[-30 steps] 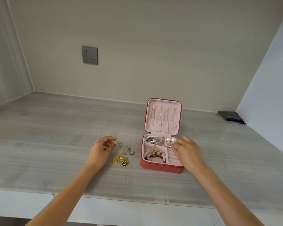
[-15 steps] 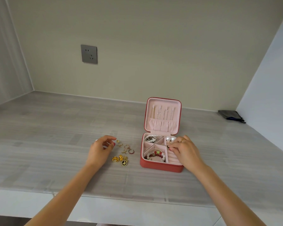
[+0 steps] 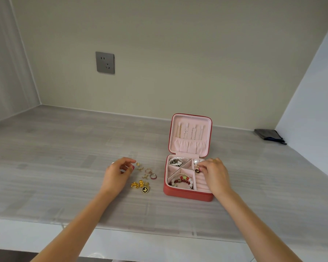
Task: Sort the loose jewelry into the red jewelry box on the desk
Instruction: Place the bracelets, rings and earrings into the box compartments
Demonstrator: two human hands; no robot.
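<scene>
Where the grey bench (image 3: 64,148) meets its front edge, two bare forearms reach in from below. Item one: red jewelry box (image 3: 187,194), open, its lid upright toward the back wall, standing right of centre with bare bench on all four sides and well clear of the front edge. Right hand (image 3: 215,173) rests over the box's right-hand section, its fingers (image 3: 202,168) curled together and pinching a small black-and-gold pendant (image 3: 197,170) just above the ring rolls; a large pearl (image 3: 196,161) lies just beyond the fingertips. Left of those fingers, inside the box: a pearl strand (image 3: 176,161) in the far compartment and a red beaded bracelet (image 3: 181,181) in the near one. Thin chains (image 3: 190,132) hang inside the lid. Item two: left hand (image 3: 116,173), hovering over the bench, fingers loosely curled and apart, holding nothing that can be made out. Just right of those fingers lies the loose jewelry (image 3: 143,176): small gold pieces, a pink ring (image 3: 153,176), a gold cluster (image 3: 135,184) and a black round charm (image 3: 145,189), all between the two hands and apart from the box wall. Wall socket (image 3: 105,62) on the back wall; dark pouch (image 3: 269,135) in the far right corner, well apart from both hands.
</scene>
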